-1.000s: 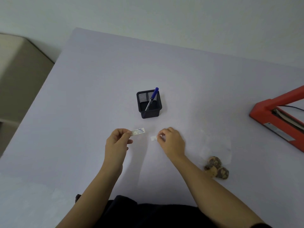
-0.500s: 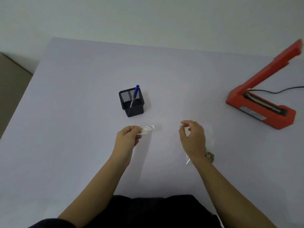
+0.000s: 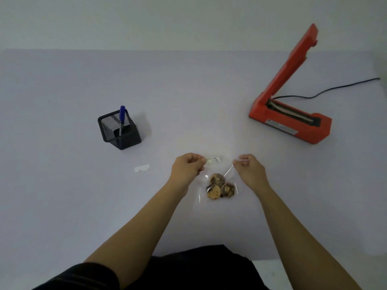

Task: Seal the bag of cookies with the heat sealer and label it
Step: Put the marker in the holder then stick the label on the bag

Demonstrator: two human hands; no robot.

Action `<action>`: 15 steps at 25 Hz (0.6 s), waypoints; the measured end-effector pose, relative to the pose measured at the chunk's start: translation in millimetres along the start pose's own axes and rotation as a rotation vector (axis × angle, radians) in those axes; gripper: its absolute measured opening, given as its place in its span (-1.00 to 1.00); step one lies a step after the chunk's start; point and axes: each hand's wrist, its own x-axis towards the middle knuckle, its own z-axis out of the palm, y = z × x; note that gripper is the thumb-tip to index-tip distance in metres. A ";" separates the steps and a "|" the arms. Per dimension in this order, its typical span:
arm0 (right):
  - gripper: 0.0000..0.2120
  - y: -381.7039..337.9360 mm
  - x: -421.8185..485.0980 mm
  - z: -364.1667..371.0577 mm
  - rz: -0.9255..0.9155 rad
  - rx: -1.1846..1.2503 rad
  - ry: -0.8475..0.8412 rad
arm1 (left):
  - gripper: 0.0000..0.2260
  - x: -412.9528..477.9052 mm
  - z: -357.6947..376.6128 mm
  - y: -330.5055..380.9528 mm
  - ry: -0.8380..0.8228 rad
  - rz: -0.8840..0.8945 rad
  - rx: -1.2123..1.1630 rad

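Note:
A clear plastic bag [image 3: 228,181] with three chocolate-chip cookies [image 3: 219,186] inside lies on the table between my hands. My left hand [image 3: 187,167] pinches a small white printed label [image 3: 213,160] just beyond the bag's far left side. My right hand [image 3: 249,169] pinches the bag's far right corner. The red heat sealer [image 3: 293,120] stands at the far right with its arm raised open.
A black mesh pen holder [image 3: 119,130] with a blue pen [image 3: 122,116] stands at the left. A small white backing strip [image 3: 142,168] lies on the table left of my left hand. The sealer's black cord [image 3: 335,88] trails off to the right.
The view has swung right. My right hand dropped the white backing strip and took hold of the bag's corner. My left hand carried the label over to the bag.

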 end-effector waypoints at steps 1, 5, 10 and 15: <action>-0.76 -0.4 1.9 1.6 0.003 0.008 -0.019 | -0.92 5.5 6.1 -1.7 0.004 -0.010 0.033; -0.72 -2.2 16.6 3.9 0.016 0.021 -0.067 | -0.88 26.0 20.4 -8.1 0.056 -0.042 0.139; -0.79 -3.5 32.4 9.1 0.007 -0.004 -0.080 | -0.92 38.4 22.8 -7.9 0.072 -0.016 0.212; -0.84 0.8 35.7 11.7 0.013 0.019 -0.060 | -0.95 41.7 27.3 -10.7 0.057 0.026 0.335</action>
